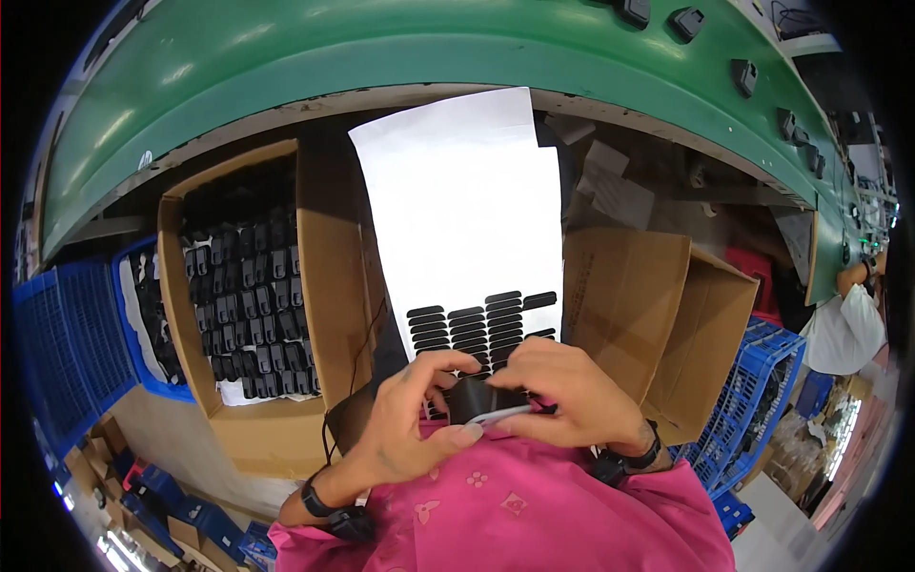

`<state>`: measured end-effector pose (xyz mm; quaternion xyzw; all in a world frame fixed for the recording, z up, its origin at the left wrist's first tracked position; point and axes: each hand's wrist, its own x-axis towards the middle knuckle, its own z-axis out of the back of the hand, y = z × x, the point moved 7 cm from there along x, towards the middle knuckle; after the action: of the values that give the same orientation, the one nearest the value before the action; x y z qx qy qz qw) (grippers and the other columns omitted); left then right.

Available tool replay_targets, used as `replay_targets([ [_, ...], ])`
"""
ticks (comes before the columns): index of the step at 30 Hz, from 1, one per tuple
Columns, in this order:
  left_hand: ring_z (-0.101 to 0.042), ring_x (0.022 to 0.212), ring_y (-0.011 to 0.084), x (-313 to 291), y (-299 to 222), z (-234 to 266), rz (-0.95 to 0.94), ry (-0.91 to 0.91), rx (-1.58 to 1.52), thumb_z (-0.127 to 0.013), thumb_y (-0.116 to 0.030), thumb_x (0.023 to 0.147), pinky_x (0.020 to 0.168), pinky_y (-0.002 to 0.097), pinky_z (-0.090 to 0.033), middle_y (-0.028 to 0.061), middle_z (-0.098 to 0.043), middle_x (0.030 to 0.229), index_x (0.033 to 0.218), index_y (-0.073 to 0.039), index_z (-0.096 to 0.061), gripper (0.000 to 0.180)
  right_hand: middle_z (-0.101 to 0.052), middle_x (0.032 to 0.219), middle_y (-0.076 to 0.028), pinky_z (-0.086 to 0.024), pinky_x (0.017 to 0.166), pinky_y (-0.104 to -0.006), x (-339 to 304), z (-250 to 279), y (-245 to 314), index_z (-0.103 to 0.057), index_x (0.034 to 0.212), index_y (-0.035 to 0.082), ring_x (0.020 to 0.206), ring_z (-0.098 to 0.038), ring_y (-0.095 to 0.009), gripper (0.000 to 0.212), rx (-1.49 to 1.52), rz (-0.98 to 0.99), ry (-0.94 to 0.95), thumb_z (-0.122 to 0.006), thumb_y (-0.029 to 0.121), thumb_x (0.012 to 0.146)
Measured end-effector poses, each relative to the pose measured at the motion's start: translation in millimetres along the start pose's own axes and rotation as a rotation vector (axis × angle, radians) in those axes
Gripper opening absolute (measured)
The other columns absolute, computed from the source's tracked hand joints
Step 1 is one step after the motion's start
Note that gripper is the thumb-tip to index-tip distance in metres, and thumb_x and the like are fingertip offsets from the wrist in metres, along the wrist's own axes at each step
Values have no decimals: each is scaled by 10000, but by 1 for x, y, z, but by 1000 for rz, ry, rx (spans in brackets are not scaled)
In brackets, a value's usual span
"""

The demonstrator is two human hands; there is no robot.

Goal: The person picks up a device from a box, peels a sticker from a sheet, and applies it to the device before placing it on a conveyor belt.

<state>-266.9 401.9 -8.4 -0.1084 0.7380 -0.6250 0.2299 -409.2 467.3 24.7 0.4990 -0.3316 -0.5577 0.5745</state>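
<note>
A black block-like part (472, 400) with a light grey curved edge is between my two hands, just in front of my body. My left hand (410, 419) grips its left side, with the thumb below and the fingers bent over the top. From the right, my right hand (572, 391) pinches the same part with curled fingers; fingertips hide some of it. Beneath the hands lie white sheets (467, 210) carrying columns of black oblong stickers (505, 324) at their near end.
An open carton (310, 276) on the left holds rows of black parts, beside a blue crate (76, 334). Brown cardboard (620, 296) and another blue crate (748, 396) stand right. A green table (400, 57) with scattered black parts (686, 24) runs across the far side.
</note>
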Motion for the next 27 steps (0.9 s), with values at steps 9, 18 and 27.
replay_targets([
  [9, -601, 992, 200, -3, 14, 5, 159, 115, -211, -458, -473, 962, 841, 288, -471, 190, -574, 1152, 1454, 1, -223, 723, -623, 875, -111, -479, 714, -350, 27, 8, 21, -662, 1025, 7, 781, -590, -279, 332, -167, 141, -348, -742, 47, 706],
  [18, -561, 859, 206, 5, -2, 28, 36, -298, -661, -210, -749, 886, 740, 313, -487, 161, -546, 969, 1371, -29, -321, 875, -537, 944, -85, -439, 727, -389, 29, -19, -8, -631, 1043, 22, 858, -523, -284, 374, -805, 92, -486, -737, 3, 684],
  [27, -511, 1084, 174, 6, -8, 33, -57, -86, -715, -322, -576, 977, 952, 325, -422, 113, -508, 1172, 1415, -6, -235, 724, -546, 908, -95, -438, 719, -367, 31, -15, -9, -585, 884, 17, 844, -529, -278, 228, -590, 89, -509, -693, -59, 698],
])
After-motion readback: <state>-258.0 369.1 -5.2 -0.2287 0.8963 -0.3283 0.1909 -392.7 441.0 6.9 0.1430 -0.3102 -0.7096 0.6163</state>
